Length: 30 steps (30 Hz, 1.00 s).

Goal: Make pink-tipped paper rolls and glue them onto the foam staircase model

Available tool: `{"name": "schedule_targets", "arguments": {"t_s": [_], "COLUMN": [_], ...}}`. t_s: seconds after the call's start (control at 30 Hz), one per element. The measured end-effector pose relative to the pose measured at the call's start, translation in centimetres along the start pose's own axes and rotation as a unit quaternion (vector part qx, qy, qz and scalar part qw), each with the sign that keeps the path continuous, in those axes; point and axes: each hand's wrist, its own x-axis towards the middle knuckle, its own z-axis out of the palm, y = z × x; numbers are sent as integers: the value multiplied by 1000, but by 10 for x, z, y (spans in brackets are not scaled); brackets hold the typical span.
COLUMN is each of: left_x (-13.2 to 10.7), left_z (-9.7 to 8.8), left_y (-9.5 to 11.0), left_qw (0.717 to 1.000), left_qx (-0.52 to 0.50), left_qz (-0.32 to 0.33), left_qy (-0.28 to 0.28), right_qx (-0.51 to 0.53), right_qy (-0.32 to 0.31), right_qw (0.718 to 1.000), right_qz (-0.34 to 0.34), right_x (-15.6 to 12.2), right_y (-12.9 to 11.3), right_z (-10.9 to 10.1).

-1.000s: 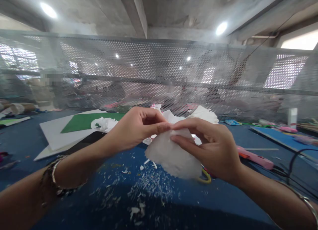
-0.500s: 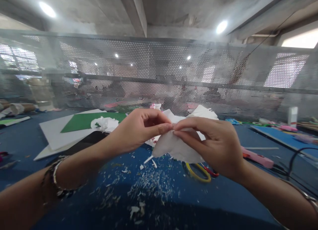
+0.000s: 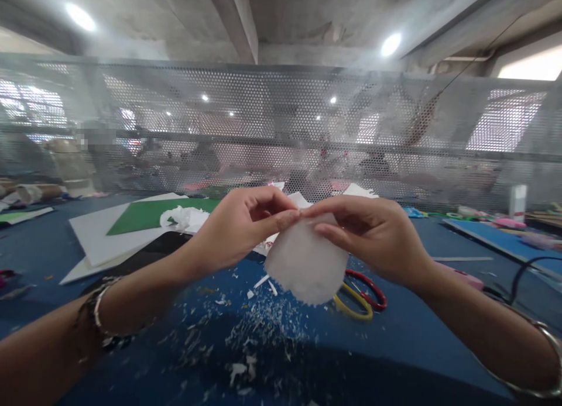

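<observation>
Between my two hands hangs a thin white paper piece point(image 3: 307, 260), rounded with a ragged lower edge. My left hand point(image 3: 252, 222) pinches its top edge between thumb and fingertips. On the other side, my right hand point(image 3: 369, 227) has its forefinger at the same top edge and its thumb against the front of the paper. Just below and right lie scissors point(image 3: 366, 292) with one yellow and one red handle loop; their blades are hidden. White paper scraps point(image 3: 267, 330) are scattered on the blue table below the hands.
Left of my hands lie white sheets point(image 3: 100, 236), a green sheet point(image 3: 140, 213), crumpled white paper point(image 3: 187, 219) and a dark flat object point(image 3: 153, 254). A pink tool point(image 3: 461, 275) with a black cable is behind my right wrist. A perforated metal screen point(image 3: 281, 113) stands at the back.
The paper now hangs flatter and lower, facing me, where before it was gathered and spread rightward. My right hand has shifted up slightly, its thumb and forefinger further apart. More of the red scissor handle shows.
</observation>
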Motion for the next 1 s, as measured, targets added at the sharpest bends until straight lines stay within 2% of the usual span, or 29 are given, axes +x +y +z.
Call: {"name": "schedule_targets", "arguments": {"t_s": [0.3,0.43,0.57,0.67,1.0], "left_x": [0,1,1,1,-1], "left_z": [3,4,4,5,12], "left_y": [-1,0,-1,-4,-2], "left_qw": [1000,1000,1000,1000,999], "left_qx": [8,13,11,10,13], "left_qz": [3,3,9,20,44], "left_qy": [-2,0,7,17,25], "right_qx": [39,-2,-86,-127,-140], "right_qy": [25,26,24,29,36], "right_qw": [998,999,996,991,989], "right_qz": [43,27,-3,0,-26], "right_x": [-1,-3,-3,-3,-3], "right_y": [1,-2,-4,-4,-4], "right_z": [4,3,3,4,3]}}
